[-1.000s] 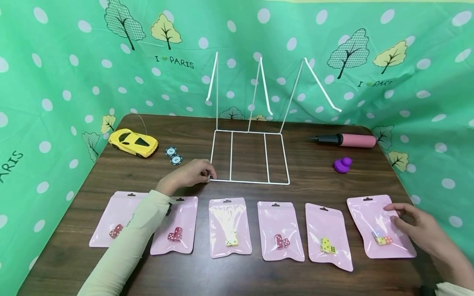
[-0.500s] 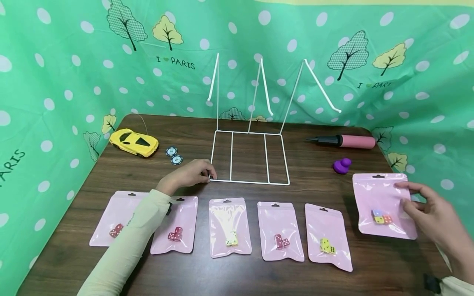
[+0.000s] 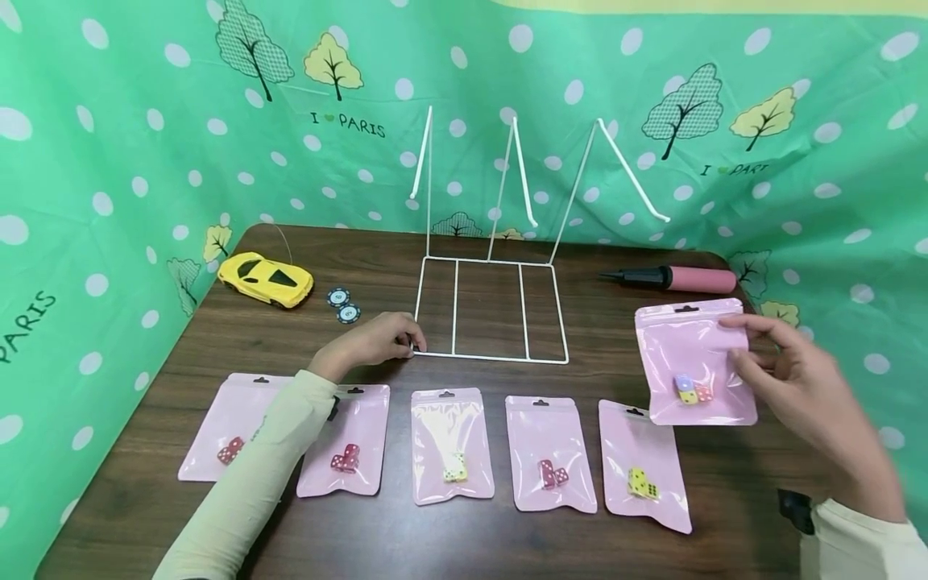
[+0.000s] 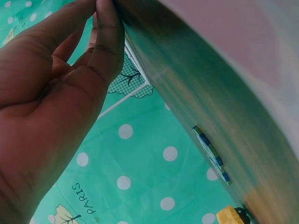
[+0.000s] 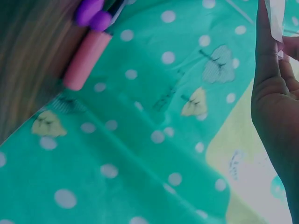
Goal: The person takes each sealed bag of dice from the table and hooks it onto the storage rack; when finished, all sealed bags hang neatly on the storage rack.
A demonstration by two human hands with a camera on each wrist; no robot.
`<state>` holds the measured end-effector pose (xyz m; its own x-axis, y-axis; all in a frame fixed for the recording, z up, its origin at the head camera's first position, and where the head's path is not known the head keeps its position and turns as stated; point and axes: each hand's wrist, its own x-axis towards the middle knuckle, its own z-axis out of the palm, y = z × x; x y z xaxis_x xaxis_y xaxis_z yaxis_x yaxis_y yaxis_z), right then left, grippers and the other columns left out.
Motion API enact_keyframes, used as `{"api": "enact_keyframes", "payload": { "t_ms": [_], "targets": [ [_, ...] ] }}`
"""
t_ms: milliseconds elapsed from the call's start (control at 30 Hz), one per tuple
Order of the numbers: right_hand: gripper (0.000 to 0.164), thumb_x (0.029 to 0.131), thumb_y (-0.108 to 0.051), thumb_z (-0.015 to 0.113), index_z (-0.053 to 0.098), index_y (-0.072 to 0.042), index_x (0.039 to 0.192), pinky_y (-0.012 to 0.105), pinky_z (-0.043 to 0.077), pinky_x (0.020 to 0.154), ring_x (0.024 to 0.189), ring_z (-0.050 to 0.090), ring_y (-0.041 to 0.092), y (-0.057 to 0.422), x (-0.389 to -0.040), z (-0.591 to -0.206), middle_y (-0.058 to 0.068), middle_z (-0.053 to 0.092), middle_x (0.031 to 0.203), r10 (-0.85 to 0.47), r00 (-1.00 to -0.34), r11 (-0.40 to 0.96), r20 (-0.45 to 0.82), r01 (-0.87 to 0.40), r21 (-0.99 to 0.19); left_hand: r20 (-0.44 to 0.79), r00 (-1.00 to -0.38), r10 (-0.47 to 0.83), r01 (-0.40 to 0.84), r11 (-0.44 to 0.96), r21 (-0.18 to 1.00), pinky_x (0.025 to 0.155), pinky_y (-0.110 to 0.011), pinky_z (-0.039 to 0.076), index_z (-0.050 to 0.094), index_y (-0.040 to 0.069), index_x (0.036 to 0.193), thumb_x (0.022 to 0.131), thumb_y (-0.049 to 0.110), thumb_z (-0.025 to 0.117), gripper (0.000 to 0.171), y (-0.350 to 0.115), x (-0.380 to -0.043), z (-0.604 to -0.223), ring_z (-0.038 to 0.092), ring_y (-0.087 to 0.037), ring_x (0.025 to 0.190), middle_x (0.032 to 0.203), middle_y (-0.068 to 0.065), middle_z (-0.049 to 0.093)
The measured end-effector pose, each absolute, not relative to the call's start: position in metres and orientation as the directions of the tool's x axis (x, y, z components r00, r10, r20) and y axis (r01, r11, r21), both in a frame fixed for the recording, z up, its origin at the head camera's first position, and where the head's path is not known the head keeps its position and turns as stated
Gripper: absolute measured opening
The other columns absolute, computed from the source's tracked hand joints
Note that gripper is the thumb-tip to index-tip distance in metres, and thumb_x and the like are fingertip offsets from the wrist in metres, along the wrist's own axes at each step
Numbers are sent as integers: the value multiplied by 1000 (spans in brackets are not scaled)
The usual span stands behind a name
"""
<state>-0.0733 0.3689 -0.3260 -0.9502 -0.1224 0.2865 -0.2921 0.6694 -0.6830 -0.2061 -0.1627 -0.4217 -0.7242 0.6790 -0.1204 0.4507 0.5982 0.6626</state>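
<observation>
My right hand pinches the right edge of a pink zip pouch and holds it raised over the table's right side. Through its clear front show several dice, blue, yellow and red. In the right wrist view a sliver of the pouch stands between thumb and fingers. My left hand pinches the front left corner of a white wire rack, whose three prongs rise at the back. The left wrist view shows thumb and fingertips together, the gripped wire mostly hidden.
Pink pouches with red dice or yellow dice lie in a row along the front, two partly under my left sleeve. A yellow toy car and poker chips lie left. A pink and black hand pump lies back right.
My right hand has picked the pouch with mixed dice up off the table and carried it up and leftward, over the purple object's spot. The left hand stays on the rack's corner.
</observation>
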Motion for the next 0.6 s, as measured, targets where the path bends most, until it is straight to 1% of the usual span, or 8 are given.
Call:
{"api": "enact_keyframes", "payload": {
  "t_ms": [67, 267, 367, 500, 600],
  "targets": [
    [50, 99, 16, 64, 62, -7, 143, 12, 52, 62, 85, 66, -9, 361, -75, -323, -22, 65, 109, -132, -948, 667, 290, -301, -681, -119, -727, 676, 452, 602, 658, 91, -40, 58, 79, 4, 106, 98, -8, 72, 16, -163, -207, -422, 69, -24, 98, 109, -9, 68],
    [47, 100, 13, 65, 61, -5, 144, 15, 54, 62, 84, 68, -3, 330, -80, -314, -13, 64, 113, -164, -940, 641, 300, -333, -691, -126, -737, 663, 440, 614, 655, 92, -41, 58, 79, 5, 106, 98, -8, 72, 16, -162, -208, -421, 68, -24, 98, 110, -9, 68],
    [46, 99, 14, 66, 61, -1, 142, 13, 53, 65, 87, 67, -3, 313, -82, -313, -13, 63, 116, -184, -927, 629, 327, -367, -685, -127, -736, 665, 439, 612, 658, 91, -41, 58, 79, 5, 106, 98, -8, 72, 16, -162, -207, -421, 68, -24, 98, 109, -9, 68],
    [44, 97, 17, 66, 63, 1, 137, 12, 53, 69, 89, 65, 0, 291, -84, -312, -12, 64, 118, -218, -906, 594, 363, -419, -687, -121, -726, 677, 452, 603, 657, 90, -40, 58, 79, 4, 105, 97, -8, 72, 16, -162, -207, -421, 68, -24, 97, 107, -9, 68],
    [43, 96, 20, 66, 65, 1, 134, 12, 54, 71, 89, 67, 3, 275, -86, -311, -9, 65, 118, -249, -886, 555, 390, -461, -693, -121, -724, 679, 452, 601, 659, 90, -40, 58, 79, 4, 105, 97, -8, 72, 16, -163, -206, -422, 68, -23, 96, 107, -9, 68]
  ]
}}
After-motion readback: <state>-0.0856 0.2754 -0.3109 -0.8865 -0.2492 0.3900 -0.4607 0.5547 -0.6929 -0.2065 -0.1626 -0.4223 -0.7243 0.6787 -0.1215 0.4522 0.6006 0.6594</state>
